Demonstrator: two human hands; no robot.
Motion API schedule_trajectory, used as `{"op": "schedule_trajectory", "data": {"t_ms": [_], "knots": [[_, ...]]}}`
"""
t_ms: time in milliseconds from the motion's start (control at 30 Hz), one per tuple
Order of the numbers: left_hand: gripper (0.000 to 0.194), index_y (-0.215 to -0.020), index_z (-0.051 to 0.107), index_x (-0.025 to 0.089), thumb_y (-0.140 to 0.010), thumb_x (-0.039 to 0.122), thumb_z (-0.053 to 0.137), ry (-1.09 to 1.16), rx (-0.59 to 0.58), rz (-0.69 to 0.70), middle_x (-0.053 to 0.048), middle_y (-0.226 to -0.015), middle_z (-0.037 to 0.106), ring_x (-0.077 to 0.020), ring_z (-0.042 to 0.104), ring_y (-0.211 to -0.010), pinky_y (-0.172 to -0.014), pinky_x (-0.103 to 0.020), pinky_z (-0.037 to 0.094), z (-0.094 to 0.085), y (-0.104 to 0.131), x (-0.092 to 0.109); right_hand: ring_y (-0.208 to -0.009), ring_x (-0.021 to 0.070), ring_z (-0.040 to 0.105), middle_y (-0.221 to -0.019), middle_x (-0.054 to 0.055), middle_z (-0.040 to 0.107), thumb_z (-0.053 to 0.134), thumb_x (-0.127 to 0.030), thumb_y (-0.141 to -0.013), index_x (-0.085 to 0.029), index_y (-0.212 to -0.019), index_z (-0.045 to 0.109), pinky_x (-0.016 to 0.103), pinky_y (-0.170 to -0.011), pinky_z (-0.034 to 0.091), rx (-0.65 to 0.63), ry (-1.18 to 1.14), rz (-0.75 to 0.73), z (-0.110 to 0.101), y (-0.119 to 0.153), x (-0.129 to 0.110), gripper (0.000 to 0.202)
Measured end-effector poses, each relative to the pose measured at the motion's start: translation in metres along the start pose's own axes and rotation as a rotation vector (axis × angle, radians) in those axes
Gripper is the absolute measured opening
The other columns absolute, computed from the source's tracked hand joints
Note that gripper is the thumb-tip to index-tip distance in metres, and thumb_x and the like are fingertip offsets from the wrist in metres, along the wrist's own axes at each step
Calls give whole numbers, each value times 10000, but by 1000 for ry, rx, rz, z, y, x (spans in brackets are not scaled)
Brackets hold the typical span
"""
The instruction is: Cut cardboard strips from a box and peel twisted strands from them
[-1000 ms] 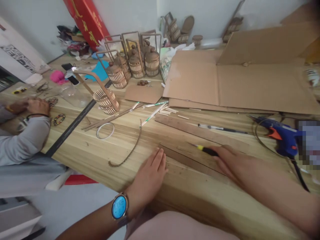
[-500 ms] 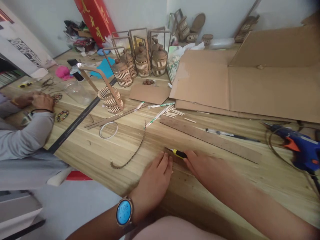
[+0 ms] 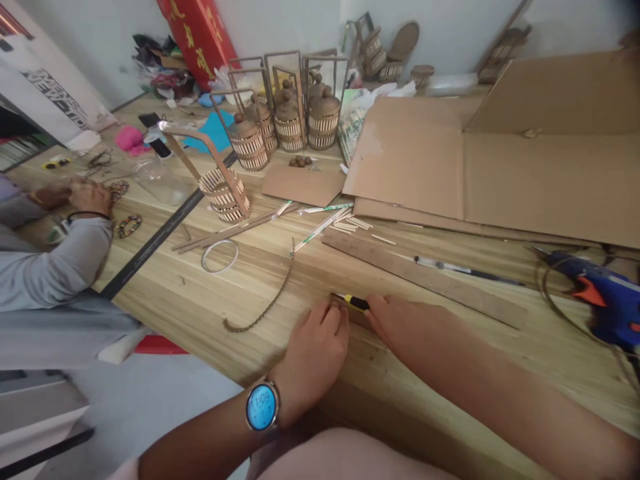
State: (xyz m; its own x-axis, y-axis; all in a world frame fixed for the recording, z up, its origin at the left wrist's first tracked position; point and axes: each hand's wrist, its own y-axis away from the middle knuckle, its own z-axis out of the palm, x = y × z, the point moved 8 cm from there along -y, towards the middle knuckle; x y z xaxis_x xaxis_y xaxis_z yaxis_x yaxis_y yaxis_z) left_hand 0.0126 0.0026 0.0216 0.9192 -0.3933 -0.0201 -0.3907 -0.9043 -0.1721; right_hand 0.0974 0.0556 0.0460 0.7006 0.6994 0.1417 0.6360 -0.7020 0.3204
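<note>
- The left hand [image 3: 319,343] lies low over the counter [image 3: 410,383], back of the hand up, its fingers close together, bent a little and directed away from the body; the wrist, wearing a watch [image 3: 262,407], comes in from the lower left.
- Its fingertips rest at the near end of a dark brown strip [image 3: 359,319]; whether they pinch it or only press on it, I cannot tell.
- The right hand [image 3: 387,317] is closed round the yellow-and-black tool [image 3: 356,303], the forearm slanting in from the lower right.
- The tool points left, its tip over the strip, just beside the left fingertips.
- The strip lies on the counter, partly hidden by both hands.
- Beyond the right hand lie a wider brown strip [image 3: 425,275] and a pen [image 3: 450,267]; a blue glue gun [image 3: 605,293] is at the far right.
- A braided cord [image 3: 273,301] curves left of the left hand.
</note>
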Motion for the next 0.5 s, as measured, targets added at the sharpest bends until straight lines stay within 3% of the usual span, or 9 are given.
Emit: {"op": "schedule_trajectory", "data": {"t_ms": [100,233,500], "knots": [[230,-1155,657,63,-942,122,590,11,19,7,-105,-1007,713,-246,663,-939,-731,-346,589,-3,-4,0,-530,162,644,-670,39,653,468,-17,-850,-192,-830,590,293,-398,155,-14,26,-29,-5,-2,-1,215],[162,-1085,674,104,-944,146,607,8,28,-33,-66,-912,693,-227,644,-825,-624,-344,558,-2,-8,-3,-484,137,606,-676,32,637,475,6,-803,-199,-792,582,305,-385,111,82,63,-93,-3,1,-2,231],[92,-982,687,150,-946,138,603,8,43,-79,-48,-892,685,-214,630,-801,-599,-338,507,-5,-9,-4,-437,130,557,-600,4,570,575,-97,-839,-198,-799,567,316,-409,66,213,130,-75,9,10,3,110]]}}
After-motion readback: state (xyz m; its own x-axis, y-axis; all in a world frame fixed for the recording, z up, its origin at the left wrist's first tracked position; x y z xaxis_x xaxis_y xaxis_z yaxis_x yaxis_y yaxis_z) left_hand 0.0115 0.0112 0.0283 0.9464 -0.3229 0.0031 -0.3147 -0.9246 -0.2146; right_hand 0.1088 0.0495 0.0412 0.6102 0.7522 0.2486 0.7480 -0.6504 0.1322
